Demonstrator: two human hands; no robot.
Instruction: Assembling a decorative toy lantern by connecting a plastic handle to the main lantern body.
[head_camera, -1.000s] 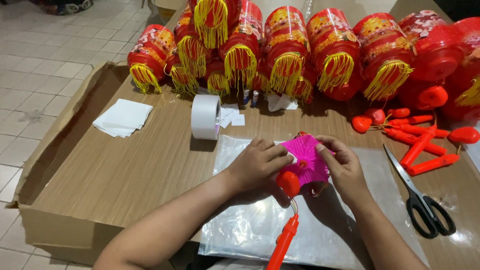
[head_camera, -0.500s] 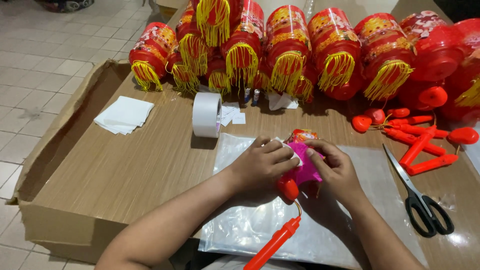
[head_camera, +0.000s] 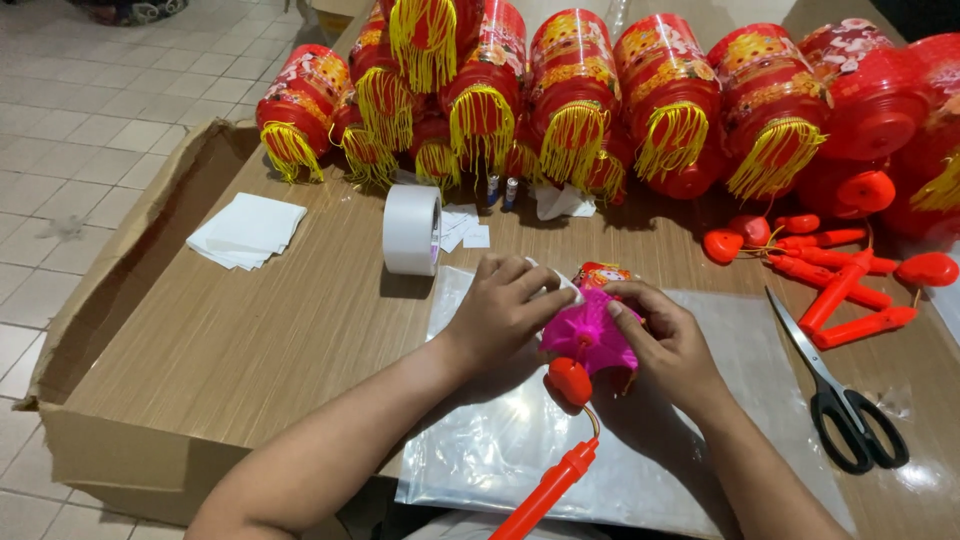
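Orange handle lower, lantern in hands

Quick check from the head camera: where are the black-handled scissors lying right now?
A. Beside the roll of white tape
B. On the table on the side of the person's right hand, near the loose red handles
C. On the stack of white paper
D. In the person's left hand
B: the scissors lie flat on the table beyond the right hand, just below the loose red handles, and neither hand touches them.

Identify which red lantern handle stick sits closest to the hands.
The orange-red handle stick hanging by a cord below the pink lantern both hands hold; the other sticks lie far right, near the scissors.
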